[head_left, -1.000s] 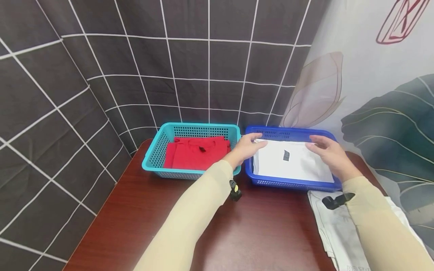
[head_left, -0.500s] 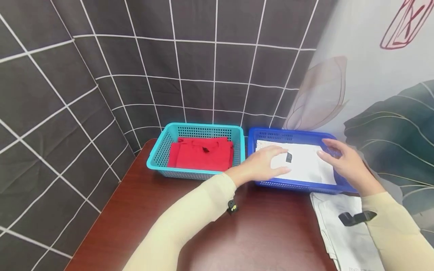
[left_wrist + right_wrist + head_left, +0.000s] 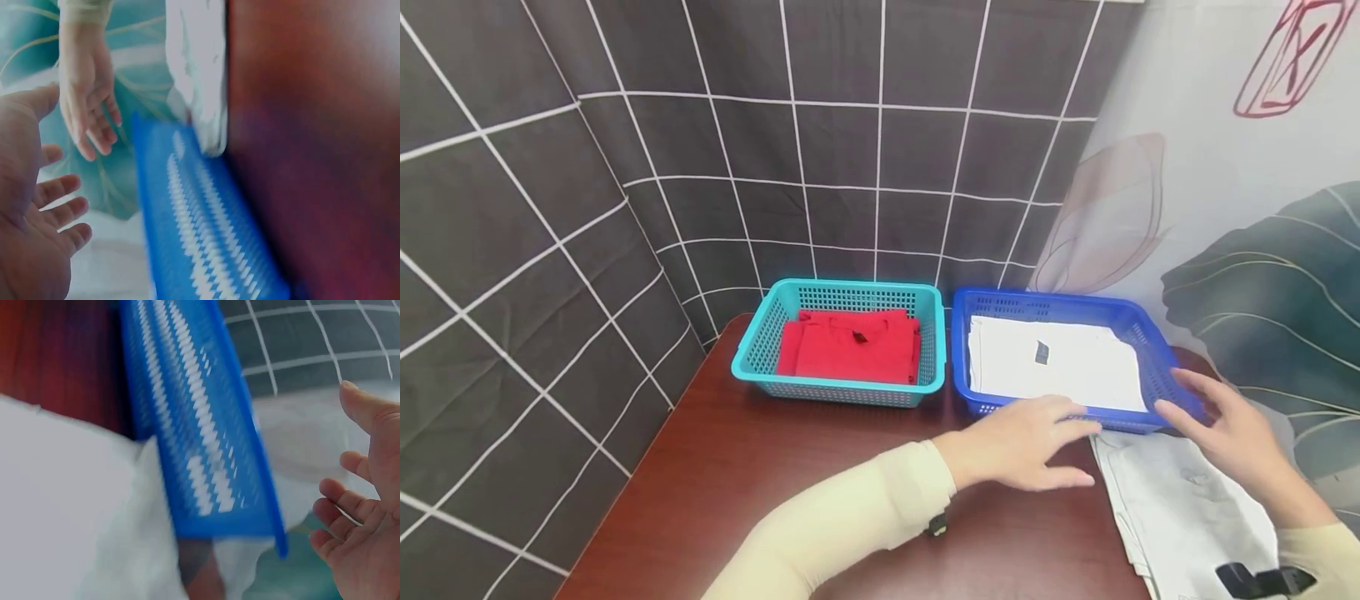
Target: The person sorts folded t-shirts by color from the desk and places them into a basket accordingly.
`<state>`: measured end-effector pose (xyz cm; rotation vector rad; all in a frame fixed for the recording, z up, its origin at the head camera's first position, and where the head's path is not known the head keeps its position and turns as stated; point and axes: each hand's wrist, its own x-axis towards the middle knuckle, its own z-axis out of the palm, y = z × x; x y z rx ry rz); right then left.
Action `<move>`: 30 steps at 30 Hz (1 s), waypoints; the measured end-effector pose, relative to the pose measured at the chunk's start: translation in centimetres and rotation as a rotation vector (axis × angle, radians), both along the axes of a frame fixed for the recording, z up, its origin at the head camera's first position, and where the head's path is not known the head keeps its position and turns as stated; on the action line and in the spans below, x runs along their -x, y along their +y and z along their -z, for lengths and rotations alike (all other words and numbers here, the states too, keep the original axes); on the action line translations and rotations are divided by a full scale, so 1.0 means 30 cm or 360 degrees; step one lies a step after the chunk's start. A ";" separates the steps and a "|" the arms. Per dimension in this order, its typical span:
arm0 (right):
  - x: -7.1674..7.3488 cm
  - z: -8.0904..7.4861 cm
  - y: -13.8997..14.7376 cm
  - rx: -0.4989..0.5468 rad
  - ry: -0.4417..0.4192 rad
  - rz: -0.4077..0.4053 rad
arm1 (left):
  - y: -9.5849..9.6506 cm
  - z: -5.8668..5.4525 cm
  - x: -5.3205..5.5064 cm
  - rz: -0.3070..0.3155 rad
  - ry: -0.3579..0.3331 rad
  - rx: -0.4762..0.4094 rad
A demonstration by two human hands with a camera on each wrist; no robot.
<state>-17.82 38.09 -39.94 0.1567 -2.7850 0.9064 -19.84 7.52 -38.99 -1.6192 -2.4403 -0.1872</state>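
Note:
My left hand (image 3: 1026, 442) is over the table just in front of the blue basket, fingers spread and holding nothing. My right hand (image 3: 1236, 429) hovers by the basket's front right corner, its fingers loosely bent and empty. Inside the blue basket (image 3: 1052, 302) lies a folded white shirt (image 3: 1075, 367) with a small dark label at its collar. On the table below the right hand is a stack of folded white clothing (image 3: 1180, 500). The left wrist view shows the basket's perforated side (image 3: 200, 219) beside the open left palm (image 3: 31, 206).
A turquoise basket (image 3: 842, 390) with folded red shirts (image 3: 857, 350) stands left of the blue one. Both sit at the back of the brown table (image 3: 760, 458). Behind them hangs a dark curtain (image 3: 820, 150) with white grid lines, and a pale patterned cloth (image 3: 1210, 167) at right.
Both hands have left the white shirt in the blue basket. They have come back toward the front right, nearer the stack of white clothing, and hold nothing.

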 end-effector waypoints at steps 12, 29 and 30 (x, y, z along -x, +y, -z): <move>-0.102 0.159 0.213 -0.0124 -0.0230 0.0228 | 0.205 0.183 -0.126 -0.0089 -0.0104 0.0547; -0.106 0.355 0.273 -0.0538 -0.0604 0.0127 | 0.327 0.290 -0.149 -0.0346 -0.0383 0.0908; -0.106 0.357 0.275 -0.0543 -0.0598 0.0123 | 0.327 0.290 -0.150 -0.0346 -0.0386 0.0920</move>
